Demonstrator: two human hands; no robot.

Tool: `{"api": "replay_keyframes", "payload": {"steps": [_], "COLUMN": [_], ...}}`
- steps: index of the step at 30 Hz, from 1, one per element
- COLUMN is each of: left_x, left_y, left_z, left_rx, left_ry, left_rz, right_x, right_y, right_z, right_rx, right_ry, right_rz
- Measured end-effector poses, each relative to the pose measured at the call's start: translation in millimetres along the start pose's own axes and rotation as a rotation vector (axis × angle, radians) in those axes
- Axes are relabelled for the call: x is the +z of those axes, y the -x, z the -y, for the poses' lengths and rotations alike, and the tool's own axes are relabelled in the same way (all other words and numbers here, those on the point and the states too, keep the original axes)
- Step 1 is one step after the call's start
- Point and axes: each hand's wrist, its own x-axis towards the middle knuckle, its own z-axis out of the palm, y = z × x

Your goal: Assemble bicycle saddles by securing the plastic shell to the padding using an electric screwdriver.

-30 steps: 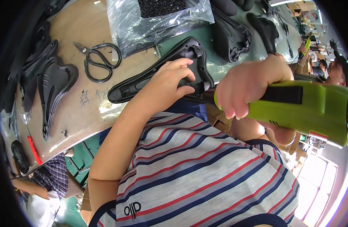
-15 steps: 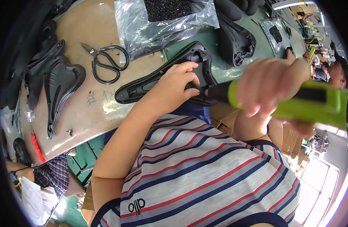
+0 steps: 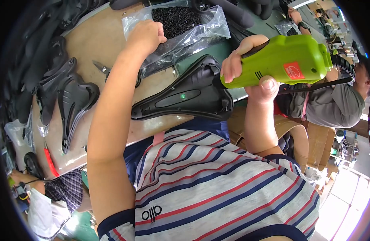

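My right hand (image 3: 253, 68) is wrapped round a lime-green electric screwdriver (image 3: 287, 60), which is raised over the right end of a black bicycle saddle (image 3: 169, 105). The saddle lies underside up at the table's front edge, its narrow nose to the left. At the back, my left hand (image 3: 149, 34) is closed at the left side of a clear plastic bag (image 3: 185, 50) of small black screws (image 3: 177, 19). Its fingers are curled together, and what they hold, if anything, does not show. My left forearm passes over black-handled scissors (image 3: 101, 67) and partly hides them.
Several black saddle parts (image 3: 76, 96) are heaped along the left side, with a red-handled tool (image 3: 51, 162) near the front edge. More black parts (image 3: 237, 16) lie at the back. A co-worker in a dark top (image 3: 329, 105) sits at the right; another person's checked clothing (image 3: 67, 186) shows lower left.
My left hand has left the saddle and moved back to the screw bag. The screwdriver, still in my right hand, has risen, and the saddle has shifted slightly right.
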Motion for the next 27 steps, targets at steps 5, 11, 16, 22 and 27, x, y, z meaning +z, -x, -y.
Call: {"api": "replay_keyframes", "payload": {"steps": [5,11,16,22,27], "left_x": [1,-8,11,22,23], "left_y": [-4,33,91,119,119], "left_z": [-4,-50,-90,-112,-120], "left_rx": [-0.088,-0.246,-0.296,-0.396,-0.400], "left_ry": [0.179,1.353,1.808,1.893,1.907], "left_rz": [0.035,0.013,0.257,0.229,0.245], "right_x": [-2,-1,-30,-30,-30], "right_y": [3,4,-3,-14,-11], "right_z": [-2,-2,29,57,48], "right_rx": [-0.002,-0.038,-0.314,-0.309,-0.307], "right_ry": [-0.033,-0.031,-0.249,-0.297,-0.228], "right_rz": [0.014,0.033,0.251,0.332,0.343]}}
